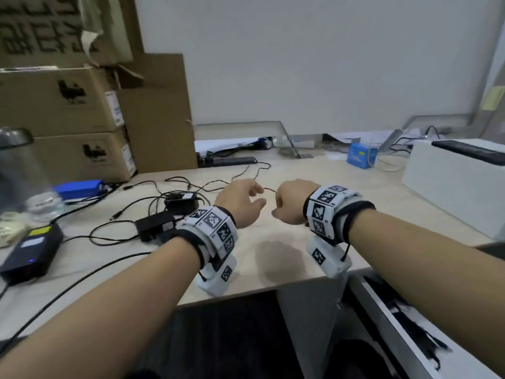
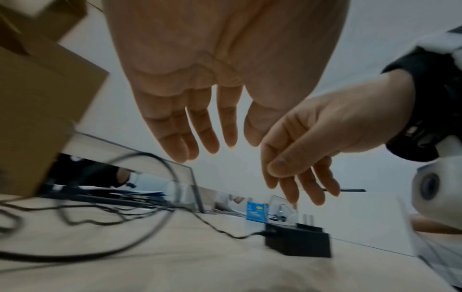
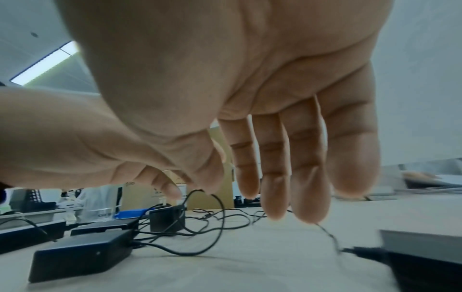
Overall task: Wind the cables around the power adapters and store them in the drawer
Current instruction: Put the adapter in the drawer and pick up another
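Both hands hover over the middle of the desk (image 1: 287,266). My right hand (image 1: 287,203) pinches a thin black cable (image 1: 269,189) between thumb and index finger (image 3: 210,173). The cable runs down to a black power adapter (image 2: 297,242) lying on the desk under the hands. This adapter is hidden in the head view. My left hand (image 1: 243,199) is just left of the cable, its fingers (image 2: 205,134) relaxed and holding nothing. Two more black adapters (image 1: 155,225) (image 1: 181,201) lie to the left among tangled cables. At the lower right a white drawer (image 1: 382,305) stands open with black cables inside.
Cardboard boxes (image 1: 68,105) are stacked at the back left. A large black power brick (image 1: 30,253) and a blue pack (image 1: 79,188) lie at the left. A white box (image 1: 451,181) stands at the right, with a small blue box (image 1: 360,155) behind.
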